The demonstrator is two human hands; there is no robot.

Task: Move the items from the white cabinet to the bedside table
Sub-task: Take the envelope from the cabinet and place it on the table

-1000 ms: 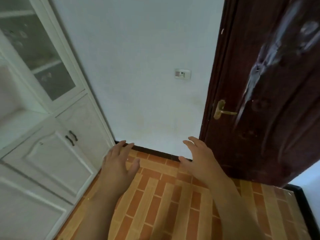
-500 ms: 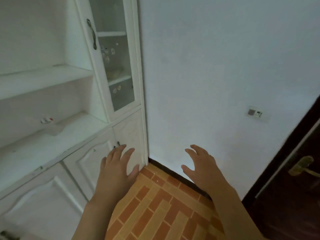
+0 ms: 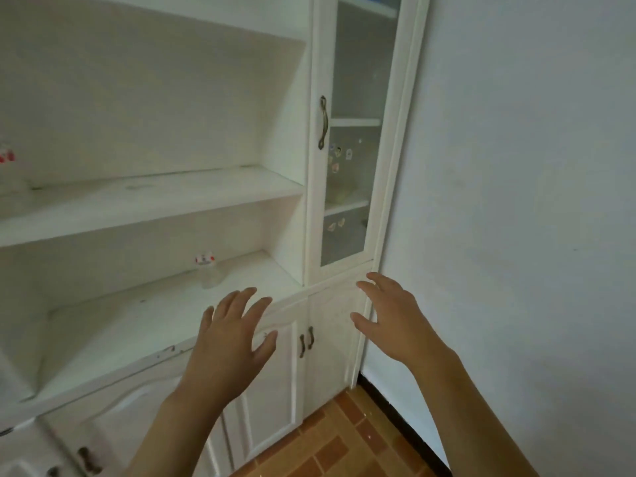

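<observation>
The white cabinet (image 3: 165,201) fills the left and centre of the head view, with two open shelves. A small clear bottle with a red-and-white cap (image 3: 208,270) stands on the lower shelf. A red-and-white item (image 3: 6,158) shows at the left edge on the upper shelf, mostly cut off. My left hand (image 3: 230,342) hovers with fingers spread in front of the lower shelf's edge, holding nothing. My right hand (image 3: 392,320) hovers with fingers spread in front of the cabinet's right corner, also empty. The bedside table is out of view.
A narrow glass door with a dark handle (image 3: 322,122) stands at the cabinet's right, with stickers and small things behind it. Lower doors with dark handles (image 3: 306,340) sit below. A white wall (image 3: 516,201) is on the right; brick-patterned floor (image 3: 344,445) lies below.
The view has swung left from the dark door and wall to face the cabinet shelves. Both hands stay raised, spread and empty, now nearer the lower shelf.
</observation>
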